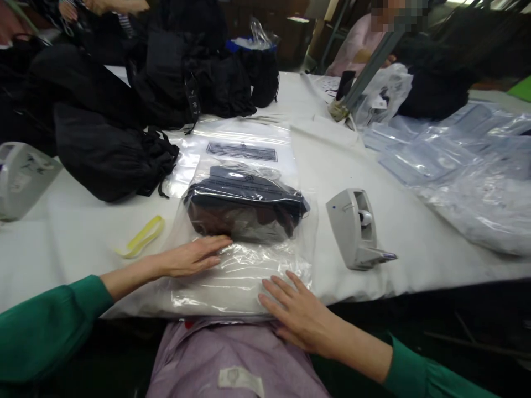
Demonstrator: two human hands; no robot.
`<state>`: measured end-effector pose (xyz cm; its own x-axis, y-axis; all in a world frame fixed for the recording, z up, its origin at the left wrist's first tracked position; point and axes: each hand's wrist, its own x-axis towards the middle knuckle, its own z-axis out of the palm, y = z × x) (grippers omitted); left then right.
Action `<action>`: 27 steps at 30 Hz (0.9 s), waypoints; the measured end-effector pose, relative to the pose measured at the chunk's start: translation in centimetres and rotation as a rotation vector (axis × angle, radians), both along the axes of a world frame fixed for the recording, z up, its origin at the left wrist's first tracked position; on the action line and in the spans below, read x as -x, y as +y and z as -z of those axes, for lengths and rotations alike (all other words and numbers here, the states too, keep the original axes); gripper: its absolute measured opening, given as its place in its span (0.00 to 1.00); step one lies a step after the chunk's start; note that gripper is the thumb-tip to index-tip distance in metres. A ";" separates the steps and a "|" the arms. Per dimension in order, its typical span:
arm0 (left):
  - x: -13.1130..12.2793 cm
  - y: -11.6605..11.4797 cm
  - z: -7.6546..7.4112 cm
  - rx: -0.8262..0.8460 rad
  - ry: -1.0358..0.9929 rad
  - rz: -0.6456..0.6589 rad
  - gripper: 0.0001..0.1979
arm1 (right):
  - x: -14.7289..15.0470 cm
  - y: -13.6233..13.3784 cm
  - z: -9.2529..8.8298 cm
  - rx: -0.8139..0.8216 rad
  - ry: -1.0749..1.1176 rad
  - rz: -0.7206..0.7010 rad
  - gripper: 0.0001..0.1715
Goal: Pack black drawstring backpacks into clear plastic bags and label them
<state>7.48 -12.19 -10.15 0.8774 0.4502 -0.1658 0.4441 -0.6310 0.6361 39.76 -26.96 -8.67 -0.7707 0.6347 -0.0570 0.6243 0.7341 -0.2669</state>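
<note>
A clear plastic bag [244,271] lies flat on the white table [83,237] in front of me, with a folded black garment [244,207] inside it. My left hand [193,257] rests flat on the bag's near part, fingers stretched toward the garment. My right hand [296,312] lies open on the bag's lower right corner at the table edge, fingers spread. Neither hand grips anything.
A grey tape dispenser [357,229] stands right of the bag. A yellow strip [141,236] lies to the left. Black garments [112,149] are piled at the back left, a stack of clear bags [468,177] at the right. Another person [360,44] sits across the table.
</note>
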 end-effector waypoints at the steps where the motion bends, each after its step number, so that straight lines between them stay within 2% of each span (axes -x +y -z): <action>1: -0.4 -0.3 0.5 -0.038 0.010 0.014 0.28 | 0.2 -0.7 0.8 -0.083 0.010 -0.003 0.25; 2: -0.8 -0.5 1.1 -0.088 0.030 0.035 0.29 | 0.3 -1.1 1.4 -0.151 0.042 0.010 0.19; 4: -1.5 -0.7 2.0 -0.189 0.084 0.071 0.30 | 0.5 -1.1 1.9 -0.211 0.142 0.066 0.16; 6: -1.9 -0.3 1.7 -0.210 0.135 0.097 0.30 | 0.5 -0.2 0.8 -0.201 0.230 0.158 0.17; 8: -1.6 0.5 0.0 -0.087 0.169 0.096 0.29 | 0.4 1.1 -1.1 -0.205 0.290 0.250 0.16; 10: -0.4 0.9 -2.8 0.103 0.171 0.075 0.31 | 0.0 2.7 -3.1 -0.232 0.337 0.349 0.15; 12: 1.1 0.1 -5.6 0.198 0.152 0.057 0.39 | -0.5 4.4 -4.3 -0.246 0.354 0.435 0.15; 13: 1.8 -0.9 -6.6 0.171 0.147 0.041 0.48 | -0.7 5.2 -4.7 -0.245 0.347 0.474 0.16; 14: 2.4 -2.1 -7.1 0.091 0.155 0.014 0.56 | -0.9 5.9 -4.8 -0.239 0.332 0.509 0.16; 15: 2.8 -3.4 -7.3 -0.029 0.174 -0.039 0.61 | -1.2 6.6 -4.9 -0.228 0.314 0.540 0.16; 16: 3.1 -4.7 -7.0 -0.166 0.185 -0.121 0.59 | -1.3 7.2 -4.9 -0.219 0.300 0.572 0.17; 18: 3.5 -6.4 -5.7 -0.362 0.183 -0.267 0.39 | -1.7 8.2 -4.9 -0.195 0.295 0.633 0.16; 20: 4.0 -6.3 -4.3 -0.363 0.121 -0.352 0.21 | -2.3 8.8 -5.2 -0.160 0.318 0.700 0.15; 22: 5.0 -4.6 -3.8 -0.224 0.008 -0.450 0.15 | -3.1 8.9 -5.6 -0.105 0.364 0.750 0.15; 24: 6.0 -2.0 -4.2 -0.108 -0.120 -0.628 0.15 | -4.1 8.9 -6.0 -0.025 0.412 0.764 0.16; 26: 6.7 0.5 -5.1 -0.135 -0.214 -0.785 0.16 | -5.1 9.0 -6.2 0.045 0.461 0.764 0.16; 27: 6.8 1.6 -5.5 -0.195 -0.244 -0.809 0.16 | -5.6 9.1 -6.2 0.066 0.483 0.776 0.16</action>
<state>0.70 -10.63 -4.61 0.2764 0.9522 0.1304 0.6690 -0.2880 0.6851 45.34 -17.85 -2.48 -0.0785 0.9912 0.1062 0.7457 0.1291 -0.6536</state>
